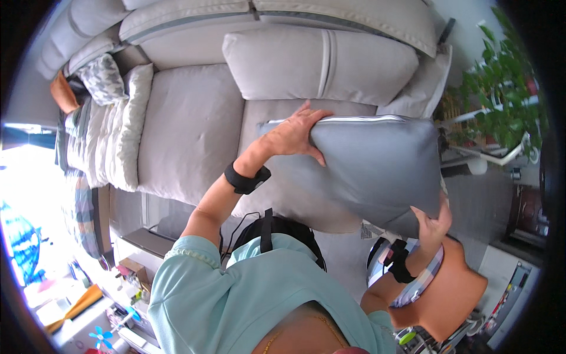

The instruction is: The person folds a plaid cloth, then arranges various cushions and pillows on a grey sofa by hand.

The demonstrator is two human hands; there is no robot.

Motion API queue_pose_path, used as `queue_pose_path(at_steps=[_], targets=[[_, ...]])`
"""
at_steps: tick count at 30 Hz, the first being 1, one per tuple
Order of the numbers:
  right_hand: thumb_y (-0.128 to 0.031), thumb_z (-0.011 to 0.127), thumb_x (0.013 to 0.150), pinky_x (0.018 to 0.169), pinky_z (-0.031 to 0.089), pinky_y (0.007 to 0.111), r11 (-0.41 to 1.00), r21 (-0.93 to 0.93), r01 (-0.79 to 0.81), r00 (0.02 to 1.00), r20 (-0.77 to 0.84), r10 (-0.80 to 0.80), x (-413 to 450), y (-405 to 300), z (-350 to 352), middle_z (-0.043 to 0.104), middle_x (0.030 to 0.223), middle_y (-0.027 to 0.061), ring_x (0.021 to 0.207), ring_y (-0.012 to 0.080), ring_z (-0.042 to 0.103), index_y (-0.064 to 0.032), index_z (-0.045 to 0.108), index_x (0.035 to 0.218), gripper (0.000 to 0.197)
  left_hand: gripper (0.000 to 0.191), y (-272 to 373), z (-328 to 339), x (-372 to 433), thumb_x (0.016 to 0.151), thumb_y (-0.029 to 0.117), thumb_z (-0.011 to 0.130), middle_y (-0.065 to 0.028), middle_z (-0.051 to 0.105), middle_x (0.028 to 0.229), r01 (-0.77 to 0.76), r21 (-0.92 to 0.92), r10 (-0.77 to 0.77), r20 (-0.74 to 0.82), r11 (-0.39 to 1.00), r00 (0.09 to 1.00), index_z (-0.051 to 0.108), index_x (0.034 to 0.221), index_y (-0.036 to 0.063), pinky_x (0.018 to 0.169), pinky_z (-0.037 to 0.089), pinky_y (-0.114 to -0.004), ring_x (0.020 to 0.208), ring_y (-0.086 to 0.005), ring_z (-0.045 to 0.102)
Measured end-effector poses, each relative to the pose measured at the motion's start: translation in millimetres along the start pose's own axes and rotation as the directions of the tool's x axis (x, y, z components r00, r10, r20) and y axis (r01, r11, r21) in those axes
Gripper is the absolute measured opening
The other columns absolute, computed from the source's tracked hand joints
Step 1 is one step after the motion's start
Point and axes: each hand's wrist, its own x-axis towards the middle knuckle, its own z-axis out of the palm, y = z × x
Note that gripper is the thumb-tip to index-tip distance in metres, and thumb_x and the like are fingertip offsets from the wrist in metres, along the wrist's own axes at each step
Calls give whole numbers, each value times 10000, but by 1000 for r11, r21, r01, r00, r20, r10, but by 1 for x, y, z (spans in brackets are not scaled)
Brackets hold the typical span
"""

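Observation:
A large grey cushion (376,163) is tilted up over the right end of a beige sofa (194,124). A pale zipper (371,118) runs along its upper edge. My left hand (296,132) grips that edge towards its left end, with the thumb on the broad face and the fingers over the top. At the lower right corner my right hand (433,221) holds the cushion, and part of its fingers is hidden behind it. The cushion's left part is blurred. Behind it, a beige back cushion (283,66) leans on the sofa.
A folded quilt (119,132) and a patterned pillow (101,79) lie at the sofa's left end. An orange chair (460,287) stands by my right arm. Green potted plants (499,101) are at the right. A cluttered white table (128,327) is at lower left.

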Motion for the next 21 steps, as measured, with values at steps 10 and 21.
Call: queue_pose_path(at_steps=[10,21], targets=[[-114,715,658,818,408,294,952,291,-93,934,357,-18,37,27,165,543,1090,116,987,169,516,-7,467,1149,560,432,-73,-84,-107,564,229,748,-157,589,809,329,92,-306,-201,940,931,575,892,6,696,435,-380,794,-339,550],[-124,558,827,606,480,233,913,153,-379,783,579,227,-10,109,239,634,761,98,655,115,606,-24,545,1014,213,357,-256,-259,-109,570,87,686,-86,548,945,348,744,-290,-214,570,933,590,913,52,851,362,-366,970,-270,490]])
